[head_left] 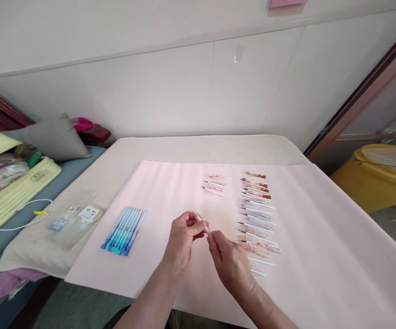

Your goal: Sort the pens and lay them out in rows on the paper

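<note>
Over the middle of the pale pink sheet, both my hands hold one slim white and pink pen (202,223). The thumb and fingers of my left hand (180,237) pinch it near its upper end. My right hand (230,260) is closed round its lower end, so much of the barrel is covered. Beyond my hands lies a small group of pale pens (214,184). To the right runs a long column of pens and their parts (257,214), some with brown ends; my right hand hides part of its near end. Several blue pens (125,230) lie side by side at the left.
The pink sheet (170,183) covers most of the table. A clear plastic bag (81,224) with labels lies on the cloth at the left. Farther left are a yellow box (19,196) and a grey cushion (55,137). A yellow bin (376,183) stands at the right.
</note>
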`<state>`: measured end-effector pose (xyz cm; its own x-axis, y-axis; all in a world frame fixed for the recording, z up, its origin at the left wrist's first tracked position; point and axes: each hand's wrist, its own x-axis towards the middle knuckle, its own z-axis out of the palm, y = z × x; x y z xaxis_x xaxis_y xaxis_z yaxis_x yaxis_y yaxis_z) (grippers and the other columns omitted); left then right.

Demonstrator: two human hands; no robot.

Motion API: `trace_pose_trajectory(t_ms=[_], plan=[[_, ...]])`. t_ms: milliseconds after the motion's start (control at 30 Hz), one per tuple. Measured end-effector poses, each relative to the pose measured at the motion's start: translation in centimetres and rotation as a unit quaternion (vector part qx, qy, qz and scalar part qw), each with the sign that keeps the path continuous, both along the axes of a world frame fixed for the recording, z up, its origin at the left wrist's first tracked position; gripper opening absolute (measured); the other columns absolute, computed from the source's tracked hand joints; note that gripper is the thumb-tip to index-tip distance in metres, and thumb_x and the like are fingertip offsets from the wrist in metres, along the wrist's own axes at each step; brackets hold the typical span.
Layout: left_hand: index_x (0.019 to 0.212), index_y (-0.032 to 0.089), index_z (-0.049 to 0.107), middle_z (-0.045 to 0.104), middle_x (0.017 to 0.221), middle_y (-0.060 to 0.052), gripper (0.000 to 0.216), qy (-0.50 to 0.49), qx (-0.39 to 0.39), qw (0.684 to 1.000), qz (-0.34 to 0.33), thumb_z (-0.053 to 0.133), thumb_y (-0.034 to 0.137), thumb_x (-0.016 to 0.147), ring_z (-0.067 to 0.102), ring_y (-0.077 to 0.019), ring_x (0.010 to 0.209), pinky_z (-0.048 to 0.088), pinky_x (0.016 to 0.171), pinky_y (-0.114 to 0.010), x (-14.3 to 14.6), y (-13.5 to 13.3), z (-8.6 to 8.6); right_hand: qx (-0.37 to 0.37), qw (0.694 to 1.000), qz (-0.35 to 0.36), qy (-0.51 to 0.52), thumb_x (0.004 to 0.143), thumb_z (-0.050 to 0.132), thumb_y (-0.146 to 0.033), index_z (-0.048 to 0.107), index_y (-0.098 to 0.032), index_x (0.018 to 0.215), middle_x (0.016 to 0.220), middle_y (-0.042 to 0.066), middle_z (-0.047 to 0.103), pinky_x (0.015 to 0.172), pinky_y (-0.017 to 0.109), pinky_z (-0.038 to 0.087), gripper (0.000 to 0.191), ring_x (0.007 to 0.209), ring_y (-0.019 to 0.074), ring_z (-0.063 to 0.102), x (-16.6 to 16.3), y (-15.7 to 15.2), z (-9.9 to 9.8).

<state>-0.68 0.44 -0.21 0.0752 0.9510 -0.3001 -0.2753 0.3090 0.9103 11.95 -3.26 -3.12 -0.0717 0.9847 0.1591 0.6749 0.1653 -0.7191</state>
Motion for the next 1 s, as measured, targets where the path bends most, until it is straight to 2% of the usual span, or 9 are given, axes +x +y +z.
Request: trace_pose_trajectory(t_ms=[67, 133, 233, 333, 500, 667, 833, 933, 1000], plan=[[0.069, 0.016, 0.053, 0.063, 0.069, -0.003, 0.020, 0.029, -0.007, 0.999, 0.015, 0.069, 0.028, 0.067, 0.057, -0.0125, 0.064, 0.041, 0.064, -0.025, 0.1, 0.0, -0.4, 0.071, 0.994, 0.002, -0.088, 0.091, 0.034, -0.031, 0.051, -0.018, 0.070, 0.053, -0.001, 0.048, 0.048, 0.025, 0.020, 0.029, 0.045, 0.0097, 0.039, 0.0, -0.1, -0.5], [0.065, 0.017, 0.050, 0.057, 0.061, 0.000, 0.026, 0.049, -0.024, 0.998, 0.023, 0.070, 0.034, 0.067, 0.053, -0.0105, 0.057, 0.040, 0.060, -0.024, 0.1, 0.0, -0.5, 0.100, 0.987, -0.001, -0.124, 0.091, 0.034, -0.030, 0.051, -0.018, 0.070, 0.055, 0.000, 0.051, 0.048, 0.026, 0.019, 0.030, 0.045, 0.0102, 0.041, 0.0, 0.0, -0.7], [0.071, 0.016, 0.053, 0.059, 0.069, -0.002, 0.025, -0.008, -0.037, 0.999, 0.023, 0.069, 0.036, 0.069, 0.056, -0.0123, 0.066, 0.044, 0.067, -0.027, 0.1, 0.1, -0.3, 0.032, 0.997, -0.027, -0.068, 0.090, 0.036, -0.035, 0.049, -0.020, 0.068, 0.051, -0.003, 0.048, 0.047, 0.024, 0.021, 0.030, 0.044, 0.0103, 0.039, 0.3, 0.3, -0.4], [0.085, 0.017, 0.056, 0.064, 0.090, -0.007, 0.024, -0.117, -0.017, 0.993, 0.011, 0.069, 0.024, 0.067, 0.059, -0.0167, 0.089, 0.043, 0.081, -0.030, 0.0, 0.2, 0.0, -0.046, 0.998, -0.036, 0.038, 0.089, 0.038, -0.040, 0.042, -0.021, 0.063, 0.049, -0.005, 0.039, 0.046, 0.021, 0.024, 0.032, 0.045, 0.0097, 0.034, 0.7, 0.6, 0.5], [0.094, 0.018, 0.058, 0.062, 0.072, -0.001, 0.034, -0.033, -0.013, 0.999, 0.039, 0.072, 0.020, 0.063, 0.057, -0.0118, 0.067, 0.043, 0.067, -0.025, -0.2, 0.4, -0.3, -0.079, 0.994, -0.025, 0.076, 0.086, 0.041, -0.040, 0.037, -0.021, 0.059, 0.049, -0.007, 0.032, 0.046, 0.021, 0.022, 0.033, 0.047, 0.0093, 0.029, 1.2, 0.6, 1.2], [0.103, 0.017, 0.056, 0.064, 0.091, -0.008, 0.044, -0.105, -0.015, 0.994, 0.032, 0.071, 0.013, 0.062, 0.057, -0.0185, 0.096, 0.043, 0.080, -0.027, -0.1, 0.5, -0.3, -0.107, 0.989, -0.017, 0.105, 0.085, 0.042, -0.040, 0.034, -0.021, 0.059, 0.051, -0.006, 0.030, 0.046, 0.022, 0.021, 0.034, 0.049, 0.0096, 0.028, 1.2, 0.7, 1.1], [0.108, 0.019, 0.055, 0.062, 0.089, -0.006, 0.047, -0.002, -0.019, 0.998, 0.052, 0.072, 0.021, 0.064, 0.058, -0.0149, 0.082, 0.041, 0.064, -0.022, -0.3, 0.6, -0.3, -0.120, 0.986, 0.004, 0.115, 0.085, 0.042, -0.041, 0.035, -0.021, 0.060, 0.051, -0.006, 0.029, 0.046, 0.022, 0.022, 0.033, 0.050, 0.0097, 0.028, 1.2, 0.7, 1.2], [0.108, 0.020, 0.055, 0.060, 0.101, -0.007, 0.048, -0.036, -0.020, 0.998, 0.043, 0.071, 0.017, 0.063, 0.057, -0.0143, 0.087, 0.042, 0.070, -0.022, -0.4, 0.6, -0.3, -0.119, 0.986, -0.010, 0.119, 0.085, 0.043, -0.041, 0.035, -0.021, 0.060, 0.051, -0.007, 0.029, 0.046, 0.022, 0.022, 0.033, 0.050, 0.0095, 0.028, 1.2, 0.7, 1.3], [0.107, 0.019, 0.055, 0.061, 0.095, -0.006, 0.047, -0.030, -0.023, 0.999, 0.032, 0.071, 0.017, 0.063, 0.057, -0.0119, 0.078, 0.041, 0.064, -0.021, -0.5, 0.6, -0.4, -0.116, 0.986, -0.008, 0.118, 0.085, 0.043, -0.041, 0.035, -0.021, 0.060, 0.051, -0.007, 0.029, 0.046, 0.022, 0.022, 0.033, 0.049, 0.0093, 0.028, 1.2, 0.7, 1.3]])
